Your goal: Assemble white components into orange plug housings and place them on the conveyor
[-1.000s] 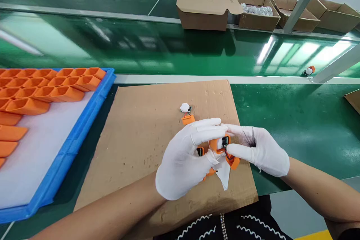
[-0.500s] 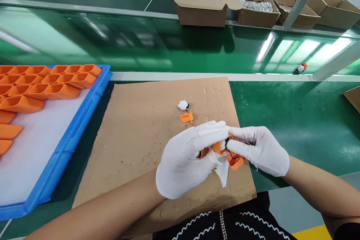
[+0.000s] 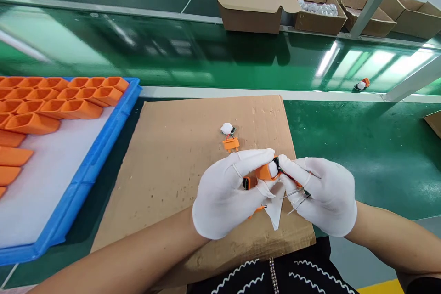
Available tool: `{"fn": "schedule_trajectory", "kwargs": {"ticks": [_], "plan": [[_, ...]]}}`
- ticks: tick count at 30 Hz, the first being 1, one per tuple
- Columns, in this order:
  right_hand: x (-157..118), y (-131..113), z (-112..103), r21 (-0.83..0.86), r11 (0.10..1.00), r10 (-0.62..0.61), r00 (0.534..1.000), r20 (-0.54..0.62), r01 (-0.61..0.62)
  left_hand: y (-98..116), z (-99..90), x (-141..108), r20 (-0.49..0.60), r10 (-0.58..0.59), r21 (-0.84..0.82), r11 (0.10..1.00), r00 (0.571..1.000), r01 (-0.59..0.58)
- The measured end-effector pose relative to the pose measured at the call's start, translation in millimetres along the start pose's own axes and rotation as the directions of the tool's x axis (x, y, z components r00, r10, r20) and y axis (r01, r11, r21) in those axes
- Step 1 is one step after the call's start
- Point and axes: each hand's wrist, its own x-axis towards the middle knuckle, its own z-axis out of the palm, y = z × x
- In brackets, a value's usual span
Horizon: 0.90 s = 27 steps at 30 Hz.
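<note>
Head view: with the left hand (image 3: 222, 200) clamped on the orange shell (image 3: 264, 173) and the right hand (image 3: 327, 195) pinching the black part (image 3: 276, 161), keep the wires (image 3: 290, 178) unstrained.

Blue tray (image 3: 84, 174) cut off at left edge; orange housing (image 3: 264, 172) partly hidden.

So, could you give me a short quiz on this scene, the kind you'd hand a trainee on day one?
1. Multiple choice. What colour is the tray that holds the orange sleeves?
a) red
b) blue
c) black

2. True or false. The left hand holds an orange casing.

3. Fill in the missing word. Two thin metal prongs stick out from the ____ hand.

Key: 1 b; 2 true; 3 right, as in the right hand.
</note>
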Motion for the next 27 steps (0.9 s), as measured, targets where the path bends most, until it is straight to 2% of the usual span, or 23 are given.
{"fn": "schedule_trajectory", "kwargs": {"ticks": [3,7,9,14,16,18,21,22,24,25,27], "plan": [[-0.4,-2.3,1.5,0.008,1.0,-0.011,1.0,-0.016,0.011,0.7,0.8,-3.2,0.001,-0.048,0.055,0.997,0.999,0.048],[-0.9,-1.1,5.5,0.287,0.957,0.048,0.999,-0.019,-0.041,2.4,1.8,-5.4,0.027,-0.07,0.087,0.994,0.997,0.067],[-0.8,0.8,7.3,0.367,0.93,0.045,0.999,-0.03,-0.031,3.2,2.3,-6.0,0.029,-0.071,0.08,0.994,0.997,0.069],[-0.5,5.5,8.4,0.346,0.938,-0.053,0.997,0.062,0.029,2.7,3.7,-8.1,0.003,-0.099,0.049,0.994,0.995,0.098],[0.0,8.3,7.0,0.418,0.908,-0.046,0.995,0.094,0.003,1.2,4.6,-8.8,-0.012,-0.137,-0.035,0.99,0.99,0.137],[1.2,12.6,4.8,0.573,0.817,0.002,0.994,0.11,-0.066,-0.1,5.5,-8.7,0.008,-0.238,-0.206,0.95,0.971,0.235],[4.6,19.6,1.6,0.748,0.618,0.166,0.97,0.176,-0.241,0.4,5.9,-6.3,0.119,-0.418,-0.428,0.797,0.901,0.427],[6.2,21.3,1.2,0.769,0.552,0.249,0.944,0.218,-0.323,1.3,5.9,-5.0,0.151,-0.451,-0.459,0.756,0.88,0.467],[9.8,22.6,1.6,0.784,0.374,0.379,0.854,0.358,-0.495,3.5,5.9,-2.0,0.181,-0.447,-0.502,0.724,0.876,0.473],[11.8,22.3,2.3,0.784,0.252,0.382,0.803,0.458,-0.568,4.3,6.0,-0.6,0.183,-0.424,-0.523,0.722,0.887,0.453],[15.9,20.4,4.0,0.736,0.009,0.235,0.717,0.656,-0.677,4.4,6.1,1.7,0.166,-0.36,-0.561,0.731,0.918,0.388]]}}
